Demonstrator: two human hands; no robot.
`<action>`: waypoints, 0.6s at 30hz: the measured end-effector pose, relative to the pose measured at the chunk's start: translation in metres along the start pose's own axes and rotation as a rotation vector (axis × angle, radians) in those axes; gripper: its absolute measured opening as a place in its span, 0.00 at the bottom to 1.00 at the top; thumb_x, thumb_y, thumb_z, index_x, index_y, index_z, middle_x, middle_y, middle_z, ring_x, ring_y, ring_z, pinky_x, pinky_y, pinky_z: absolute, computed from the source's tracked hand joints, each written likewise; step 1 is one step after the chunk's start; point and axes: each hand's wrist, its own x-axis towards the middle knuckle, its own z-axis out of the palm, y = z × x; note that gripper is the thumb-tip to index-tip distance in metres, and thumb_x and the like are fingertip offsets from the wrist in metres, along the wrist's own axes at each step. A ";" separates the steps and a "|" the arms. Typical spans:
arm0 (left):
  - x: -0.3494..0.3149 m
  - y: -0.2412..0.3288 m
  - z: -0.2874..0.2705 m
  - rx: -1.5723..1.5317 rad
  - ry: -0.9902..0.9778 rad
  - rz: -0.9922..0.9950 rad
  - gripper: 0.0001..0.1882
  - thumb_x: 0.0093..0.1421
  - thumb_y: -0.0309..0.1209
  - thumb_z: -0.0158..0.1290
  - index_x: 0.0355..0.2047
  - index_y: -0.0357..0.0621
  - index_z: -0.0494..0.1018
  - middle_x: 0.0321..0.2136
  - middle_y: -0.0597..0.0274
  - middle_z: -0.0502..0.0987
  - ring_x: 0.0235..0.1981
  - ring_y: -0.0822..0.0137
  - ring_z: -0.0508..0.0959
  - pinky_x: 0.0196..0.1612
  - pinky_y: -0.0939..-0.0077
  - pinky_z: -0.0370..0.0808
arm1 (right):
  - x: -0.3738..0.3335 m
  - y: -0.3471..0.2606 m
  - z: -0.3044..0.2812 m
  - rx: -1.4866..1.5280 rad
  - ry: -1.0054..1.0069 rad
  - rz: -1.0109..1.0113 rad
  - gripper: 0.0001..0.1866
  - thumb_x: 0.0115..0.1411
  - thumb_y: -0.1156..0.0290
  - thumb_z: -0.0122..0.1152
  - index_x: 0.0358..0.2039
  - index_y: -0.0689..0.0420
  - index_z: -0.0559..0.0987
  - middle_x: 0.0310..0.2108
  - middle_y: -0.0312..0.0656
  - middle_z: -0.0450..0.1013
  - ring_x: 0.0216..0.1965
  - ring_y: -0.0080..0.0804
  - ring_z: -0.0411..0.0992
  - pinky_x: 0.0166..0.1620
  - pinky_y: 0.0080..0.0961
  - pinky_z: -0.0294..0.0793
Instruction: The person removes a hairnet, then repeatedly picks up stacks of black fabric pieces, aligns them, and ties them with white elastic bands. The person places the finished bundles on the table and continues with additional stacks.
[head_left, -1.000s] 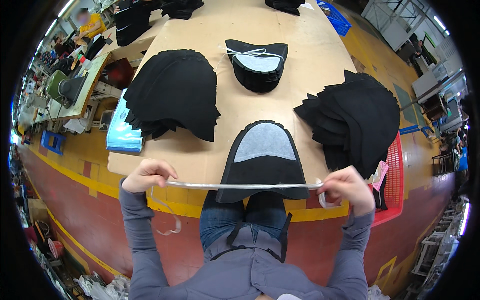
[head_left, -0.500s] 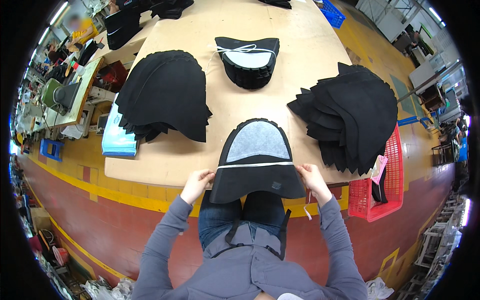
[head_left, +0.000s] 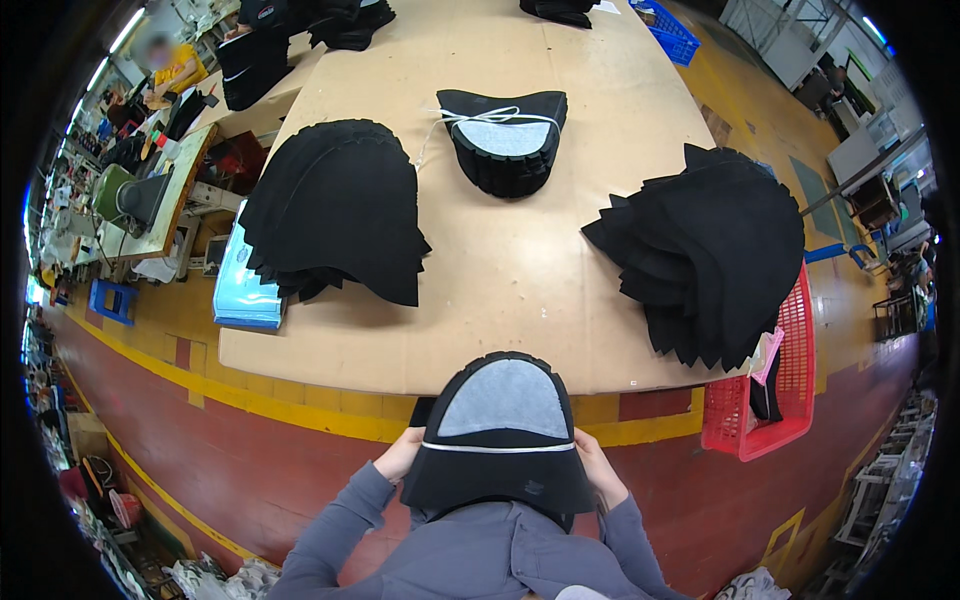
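A bundle of black cut fabric pieces (head_left: 480, 475), topped by a grey-white curved patch (head_left: 505, 398), is held upright against my front, just off the table's near edge. Around its middle runs a white cord (head_left: 500, 448), flat across the front; its ends are hidden. My left hand (head_left: 401, 455) grips the left side of the bundle, and my right hand (head_left: 600, 470) grips the right. Both sets of fingers go partly behind it, so I cannot tell whether they also hold the cord. Farther up the table lies a similar bundle (head_left: 505, 170) tied with white cord in a bow.
Stacks of black pieces lie on the table (head_left: 500, 300) at left (head_left: 335, 215) and right (head_left: 715, 250). A light-blue packet (head_left: 245, 290) sits under the left stack. A red basket (head_left: 795, 400) stands by the right edge, a blue crate (head_left: 668, 38) at the far right. A co-worker (head_left: 180, 68) is at far left.
The bundle has come off the table's near edge toward my body and tilted more upright. Both hands moved back with it, their fingers now reaching behind its sides.
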 end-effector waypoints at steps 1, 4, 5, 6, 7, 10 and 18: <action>-0.001 0.005 0.003 0.045 0.001 -0.023 0.16 0.68 0.27 0.47 0.53 0.33 0.73 0.46 0.59 0.79 0.46 0.70 0.77 0.51 0.75 0.73 | 0.001 0.002 0.000 0.013 -0.008 0.009 0.17 0.71 0.67 0.47 0.56 0.61 0.73 0.44 0.35 0.75 0.42 0.20 0.72 0.45 0.18 0.73; 0.001 0.009 0.003 0.068 -0.013 -0.027 0.16 0.68 0.28 0.47 0.53 0.33 0.72 0.47 0.59 0.78 0.47 0.69 0.77 0.52 0.75 0.73 | 0.003 0.006 0.002 0.049 -0.031 0.048 0.17 0.71 0.69 0.47 0.57 0.61 0.72 0.50 0.39 0.74 0.50 0.24 0.71 0.53 0.22 0.71; 0.002 0.007 0.003 0.050 -0.018 -0.014 0.17 0.68 0.28 0.47 0.53 0.33 0.72 0.47 0.59 0.78 0.48 0.69 0.76 0.52 0.75 0.72 | 0.004 0.007 0.004 0.062 -0.035 0.066 0.17 0.71 0.69 0.47 0.57 0.61 0.72 0.50 0.39 0.74 0.49 0.24 0.71 0.53 0.22 0.72; 0.003 0.005 0.003 0.032 -0.023 -0.001 0.17 0.68 0.28 0.47 0.54 0.34 0.72 0.48 0.59 0.78 0.48 0.69 0.76 0.52 0.75 0.72 | 0.005 0.008 0.005 0.074 -0.039 0.086 0.17 0.71 0.70 0.47 0.57 0.61 0.72 0.50 0.39 0.74 0.49 0.24 0.71 0.53 0.22 0.72; 0.005 0.006 0.003 0.003 -0.013 0.010 0.17 0.68 0.27 0.47 0.54 0.34 0.72 0.47 0.59 0.78 0.48 0.69 0.76 0.53 0.75 0.72 | 0.009 0.008 0.003 0.060 -0.048 0.100 0.17 0.71 0.70 0.47 0.57 0.61 0.72 0.50 0.39 0.74 0.50 0.25 0.71 0.53 0.23 0.72; 0.011 0.011 0.007 -0.047 0.011 0.101 0.16 0.67 0.27 0.48 0.53 0.33 0.73 0.47 0.59 0.78 0.48 0.70 0.76 0.53 0.75 0.72 | 0.029 0.011 -0.015 0.021 -0.066 0.137 0.16 0.70 0.73 0.48 0.55 0.63 0.73 0.49 0.40 0.75 0.50 0.25 0.71 0.53 0.23 0.72; 0.043 0.154 0.010 0.480 0.076 0.980 0.17 0.55 0.12 0.40 0.41 0.31 0.74 0.33 0.58 0.80 0.36 0.72 0.77 0.44 0.76 0.75 | 0.066 -0.162 -0.030 -0.882 -0.163 -1.059 0.16 0.53 0.82 0.55 0.42 0.61 0.82 0.35 0.46 0.80 0.32 0.37 0.79 0.39 0.26 0.78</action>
